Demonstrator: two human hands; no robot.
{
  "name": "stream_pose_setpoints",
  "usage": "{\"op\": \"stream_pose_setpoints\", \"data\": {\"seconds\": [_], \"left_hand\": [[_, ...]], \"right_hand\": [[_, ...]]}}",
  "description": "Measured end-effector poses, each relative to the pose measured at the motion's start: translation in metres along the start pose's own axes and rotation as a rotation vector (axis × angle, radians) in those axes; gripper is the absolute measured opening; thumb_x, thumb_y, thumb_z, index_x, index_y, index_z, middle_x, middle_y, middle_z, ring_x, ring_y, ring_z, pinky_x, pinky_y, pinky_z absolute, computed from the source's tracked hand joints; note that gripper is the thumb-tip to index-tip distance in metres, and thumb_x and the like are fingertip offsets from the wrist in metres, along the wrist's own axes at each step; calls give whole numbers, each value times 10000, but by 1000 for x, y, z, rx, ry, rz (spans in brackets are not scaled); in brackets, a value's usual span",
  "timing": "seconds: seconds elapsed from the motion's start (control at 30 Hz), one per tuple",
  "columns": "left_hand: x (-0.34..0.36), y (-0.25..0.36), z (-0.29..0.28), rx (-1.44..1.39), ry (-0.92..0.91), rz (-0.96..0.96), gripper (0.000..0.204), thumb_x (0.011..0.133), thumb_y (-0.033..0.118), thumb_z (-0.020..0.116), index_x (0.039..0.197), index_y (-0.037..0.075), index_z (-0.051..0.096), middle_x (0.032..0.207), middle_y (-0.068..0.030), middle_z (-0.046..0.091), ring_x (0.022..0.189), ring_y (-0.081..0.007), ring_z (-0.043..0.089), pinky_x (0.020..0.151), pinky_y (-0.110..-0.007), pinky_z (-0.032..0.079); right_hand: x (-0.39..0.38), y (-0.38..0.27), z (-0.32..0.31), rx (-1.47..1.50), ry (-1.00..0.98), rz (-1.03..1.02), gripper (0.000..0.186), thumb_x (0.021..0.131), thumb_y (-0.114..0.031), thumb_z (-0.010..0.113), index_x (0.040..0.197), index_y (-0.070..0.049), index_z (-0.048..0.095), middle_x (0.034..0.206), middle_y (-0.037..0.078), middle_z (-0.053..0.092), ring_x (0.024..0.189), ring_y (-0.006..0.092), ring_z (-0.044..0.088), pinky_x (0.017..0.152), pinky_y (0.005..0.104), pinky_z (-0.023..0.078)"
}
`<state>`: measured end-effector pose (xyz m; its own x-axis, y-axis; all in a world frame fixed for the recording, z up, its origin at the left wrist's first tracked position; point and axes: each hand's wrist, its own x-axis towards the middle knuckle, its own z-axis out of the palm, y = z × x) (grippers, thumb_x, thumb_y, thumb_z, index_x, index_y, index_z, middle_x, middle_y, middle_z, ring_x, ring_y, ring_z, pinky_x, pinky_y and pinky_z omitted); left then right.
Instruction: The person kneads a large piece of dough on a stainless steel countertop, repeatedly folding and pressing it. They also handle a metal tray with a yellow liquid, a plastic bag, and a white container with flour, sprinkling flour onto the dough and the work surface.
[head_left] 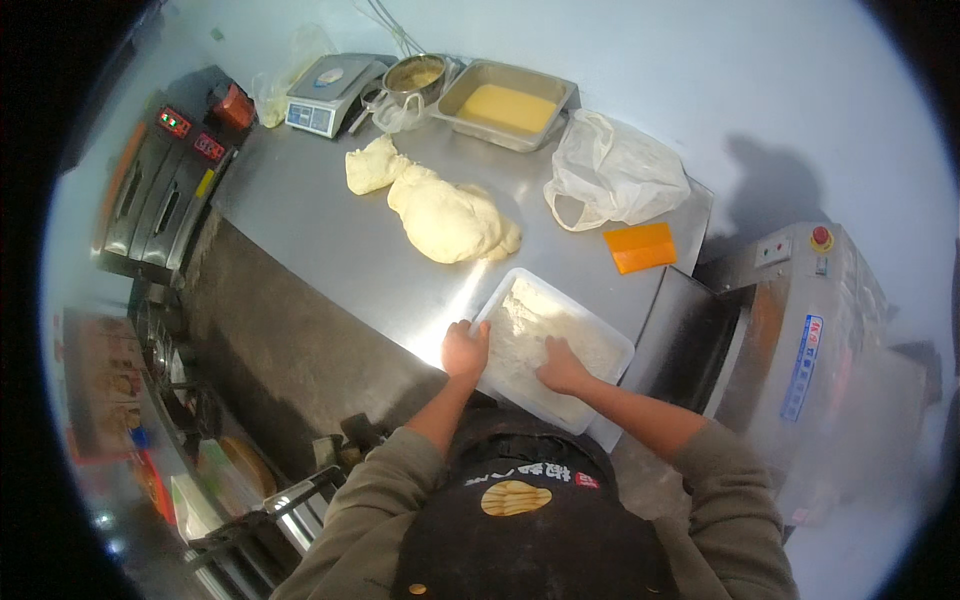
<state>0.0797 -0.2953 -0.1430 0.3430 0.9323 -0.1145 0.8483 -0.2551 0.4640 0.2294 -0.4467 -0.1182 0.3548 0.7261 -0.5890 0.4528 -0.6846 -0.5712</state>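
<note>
A white plastic tub (624, 357) of pale flour (525, 335) sits at the near edge of the steel table, in front of my apron. My left hand (465, 350) is closed on the tub's left rim. Inside the tub, my right hand (563, 368) is closed with its fingers curled into the flour, so the fingertips are hidden. Beyond the tub, a large mass of pale dough (450, 215) lies on the table, with a smaller dough lump (376, 165) against its far left end. An orange scraper (640, 248) lies flat to the tub's upper right.
At the back stand a scale (335, 85), a metal bowl (415, 78) and a steel pan (480, 125) of yellow contents. A white plastic bag (625, 170) rests at the back right. A steel machine (800, 330) with a red button stands right; ovens (155, 215) stand left.
</note>
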Motion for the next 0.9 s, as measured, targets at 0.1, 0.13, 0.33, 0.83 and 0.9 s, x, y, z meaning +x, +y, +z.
{"op": "stream_pose_setpoints", "data": {"seconds": [0.1,0.13,0.33,0.83,0.9], "left_hand": [[1,1,-1,-25,-37,-32,441,950,445,648,1024,14,708,1033,-193,683,971,-402,654,832,-503,520],[1,0,0,-26,-47,-41,443,955,446,640,1029,14,705,1036,-195,685,975,-402,655,835,-504,519],[-1,-1,4,-21,-74,-84,448,984,452,595,1060,19,682,1043,-199,693,992,-414,653,841,-519,510],[-23,-5,9,-133,-106,-261,429,970,468,587,1057,51,642,996,-249,709,967,-487,660,842,-567,507],[-30,-9,12,-118,-102,-238,399,992,442,569,1053,51,616,925,-258,705,908,-491,666,814,-588,498]], "right_hand": [[-1,4,-17,49,83,57,759,841,-227,666,1502,30,396,1585,306,324,1465,457,344,1202,475,331],[-5,8,-23,14,104,102,764,840,-220,664,1506,33,389,1581,306,329,1464,454,347,1200,475,334],[-16,26,-28,-28,262,358,831,823,-243,687,1538,18,354,1585,289,331,1467,452,344,1196,471,343],[95,12,16,223,162,61,816,833,-285,666,1538,12,383,1597,293,334,1532,388,258,1248,463,237],[75,9,15,136,368,259,792,839,-259,661,1530,17,390,1601,297,323,1529,400,257,1248,464,239]]}}
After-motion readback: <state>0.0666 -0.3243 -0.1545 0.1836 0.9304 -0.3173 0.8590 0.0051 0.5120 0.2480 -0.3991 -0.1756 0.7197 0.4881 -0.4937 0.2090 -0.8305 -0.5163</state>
